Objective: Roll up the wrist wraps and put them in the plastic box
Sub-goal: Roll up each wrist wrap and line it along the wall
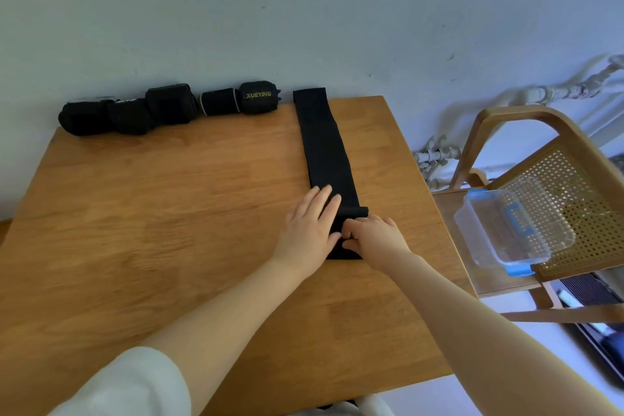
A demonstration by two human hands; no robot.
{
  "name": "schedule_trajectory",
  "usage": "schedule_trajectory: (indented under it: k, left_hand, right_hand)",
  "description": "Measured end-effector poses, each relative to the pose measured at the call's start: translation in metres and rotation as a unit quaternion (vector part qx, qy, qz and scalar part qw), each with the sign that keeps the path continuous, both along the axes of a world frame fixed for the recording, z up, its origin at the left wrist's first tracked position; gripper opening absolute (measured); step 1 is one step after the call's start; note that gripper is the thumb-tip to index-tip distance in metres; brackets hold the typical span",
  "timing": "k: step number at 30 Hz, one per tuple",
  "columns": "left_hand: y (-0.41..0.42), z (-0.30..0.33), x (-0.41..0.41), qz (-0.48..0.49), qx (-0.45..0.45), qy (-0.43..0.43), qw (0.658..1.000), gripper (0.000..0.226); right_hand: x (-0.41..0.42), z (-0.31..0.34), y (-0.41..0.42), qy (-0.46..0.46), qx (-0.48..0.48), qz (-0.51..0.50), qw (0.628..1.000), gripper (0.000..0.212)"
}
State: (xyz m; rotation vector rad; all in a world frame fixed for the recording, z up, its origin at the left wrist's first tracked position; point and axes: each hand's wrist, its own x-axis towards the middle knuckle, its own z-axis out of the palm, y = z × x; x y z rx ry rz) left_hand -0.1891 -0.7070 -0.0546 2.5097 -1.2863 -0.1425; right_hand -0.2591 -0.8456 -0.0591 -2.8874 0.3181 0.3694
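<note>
A long black wrist wrap [324, 145] lies flat on the wooden table [169, 213], running from the back edge toward me. Its near end is folded over into a small roll. My left hand [310, 223] rests on the wrap with straight fingers, pressing it down. My right hand [374, 236] curls its fingers over the rolled near end and grips it. Several rolled black wraps [162, 108] lie in a row along the back left edge, one marked XUEYING [258, 96]. A clear plastic box [506, 230] with blue clips sits open on the chair to the right.
A wooden chair with a cane back [557, 186] stands right of the table, holding the box on its seat. The wall runs along the table's back edge. White pipes [435, 155] run along the wall behind the chair.
</note>
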Motion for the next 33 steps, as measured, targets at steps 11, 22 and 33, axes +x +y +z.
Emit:
schedule_trajectory:
  k: [11,22,33]
  left_hand:
    - [0.005,-0.034,0.029,-0.031,0.047,0.125,0.991,0.045]
    - [0.008,-0.035,0.025,-0.058,0.08,0.195,0.976,0.029]
    - [0.019,-0.02,0.01,-0.107,0.219,0.151,0.958,0.06]
  right_hand:
    - [-0.021,-0.009,0.014,-0.063,-0.116,0.054,0.99,0.027]
    - [-0.048,-0.027,0.021,-0.13,-0.176,0.104,0.97,0.038]
    - [-0.048,-0.028,0.012,-0.076,-0.096,0.116,0.986,0.051]
